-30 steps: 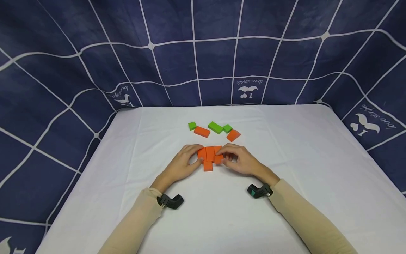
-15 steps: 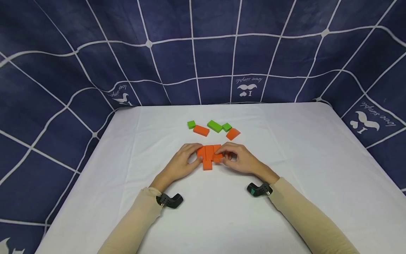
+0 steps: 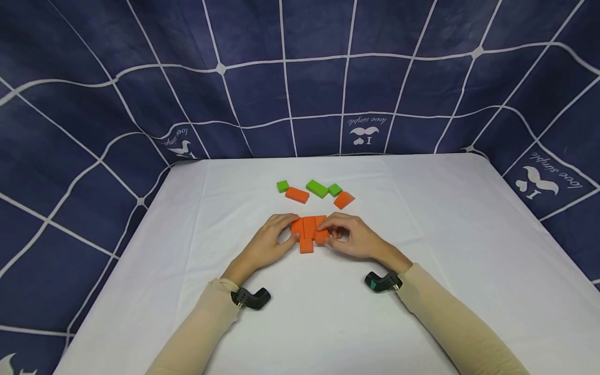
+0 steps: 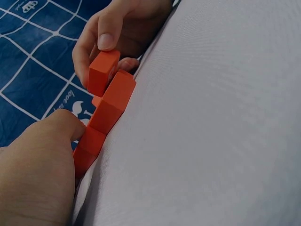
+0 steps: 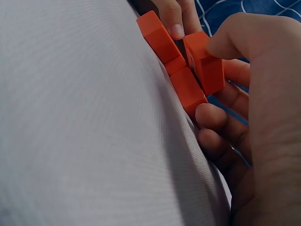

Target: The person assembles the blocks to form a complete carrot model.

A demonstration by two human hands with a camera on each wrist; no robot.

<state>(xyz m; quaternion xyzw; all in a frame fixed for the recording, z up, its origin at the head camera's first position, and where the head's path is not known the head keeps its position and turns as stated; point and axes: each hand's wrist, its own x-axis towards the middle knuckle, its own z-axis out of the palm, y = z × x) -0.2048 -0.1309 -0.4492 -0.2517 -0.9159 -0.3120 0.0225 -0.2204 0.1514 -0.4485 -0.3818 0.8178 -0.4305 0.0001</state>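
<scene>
Orange blocks lie close together in the middle of the white table. My left hand (image 3: 268, 240) spans the leftmost block (image 3: 297, 227) of the row, fingers at its far end and thumb at its near end. Beside it lies the middle block (image 3: 309, 227). A small front block (image 3: 307, 246) juts toward me. Between thumb and fingers, my right hand (image 3: 354, 237) pinches an orange block (image 3: 321, 238). In the left wrist view that pinched block (image 4: 102, 75) sits higher than its neighbours, tilted in the right wrist view. My right fingers partly hide the row's right end.
Beyond the row lie a small green block (image 3: 283, 186), a long orange block (image 3: 297, 195), a longer green block (image 3: 317, 189), another small green block (image 3: 335, 189) and an orange wedge-like block (image 3: 344, 200). A dark blue gridded cloth (image 3: 262, 94) hangs behind the table.
</scene>
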